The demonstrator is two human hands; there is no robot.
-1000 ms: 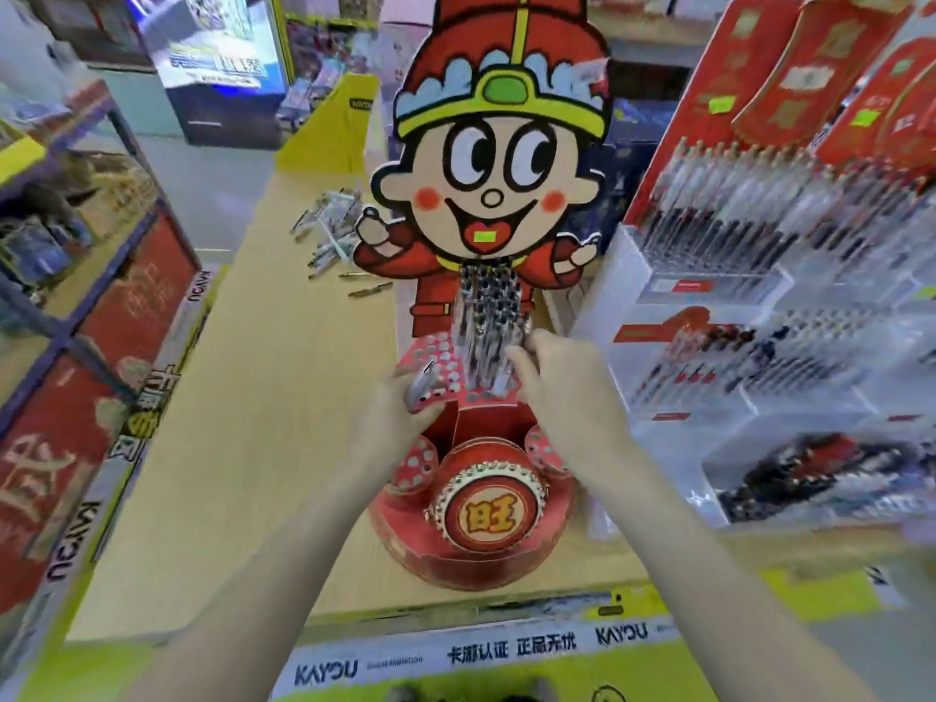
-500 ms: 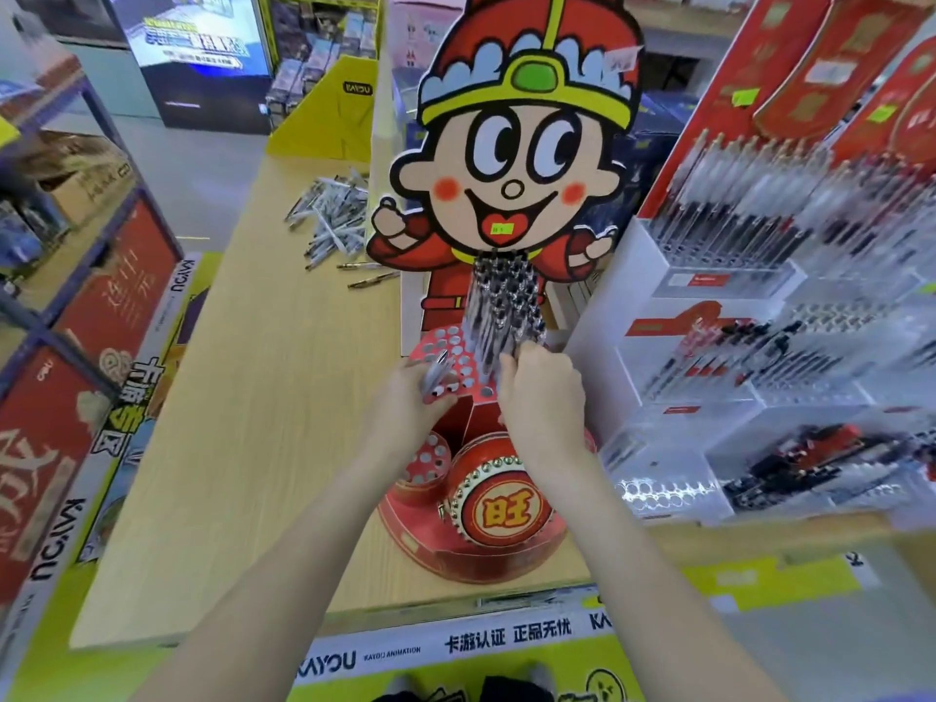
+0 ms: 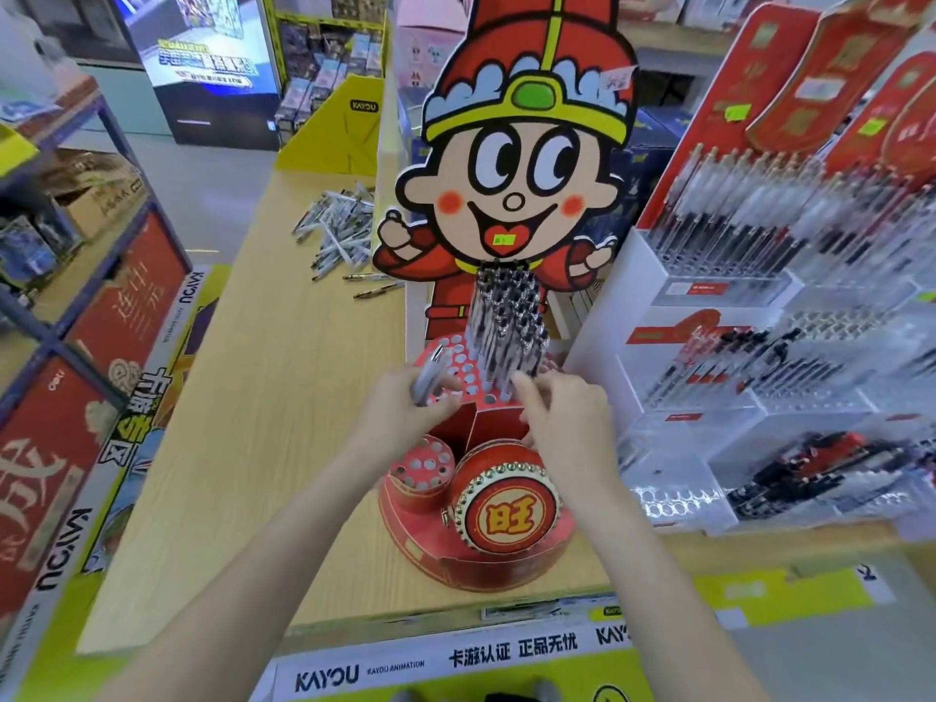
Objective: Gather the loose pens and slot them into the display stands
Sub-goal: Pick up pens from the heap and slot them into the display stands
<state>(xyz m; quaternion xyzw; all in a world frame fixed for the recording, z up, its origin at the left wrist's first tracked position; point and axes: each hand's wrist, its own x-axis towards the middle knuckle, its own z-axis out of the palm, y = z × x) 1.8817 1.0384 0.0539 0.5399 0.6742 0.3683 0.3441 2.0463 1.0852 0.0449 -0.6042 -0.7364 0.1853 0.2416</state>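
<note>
While our left hand [image 3: 405,412] grips a small bunch of silver pens [image 3: 429,378] w/ fingers curled round them, tips sticking up and tilted to the right over the holes, our right hand [image 3: 567,423] is at the front edge of the perforated top of the red display stand [image 3: 476,539]. Right thumb and forefinger look pinched together down by the holes, prob on a pen, but we can't really tell what's between them, too blurry.

Stand sits near the front edge of the wooden counter [image 3: 243,448], about the middle, w/ a big cartoon cutout [image 3: 521,159] rising behind it. A tight cluster of slotted pens [image 3: 509,329] already stands upright in the back-right part of the hole grid; the left and front holes are still open. Smaller round holder w/ holes [image 3: 423,468] on the stand's front left, beside the drum-shaped badge [image 3: 506,509].

Loose pens pile [image 3: 339,233] lies way back near the counter's far edge, just left of the cutout, w/ a couple strays [image 3: 377,291] a bit closer to us. Clear acrylic racks [image 3: 759,316] full of other pens on the counter's right side, touching or just beside the stand, hard to say which.
</note>
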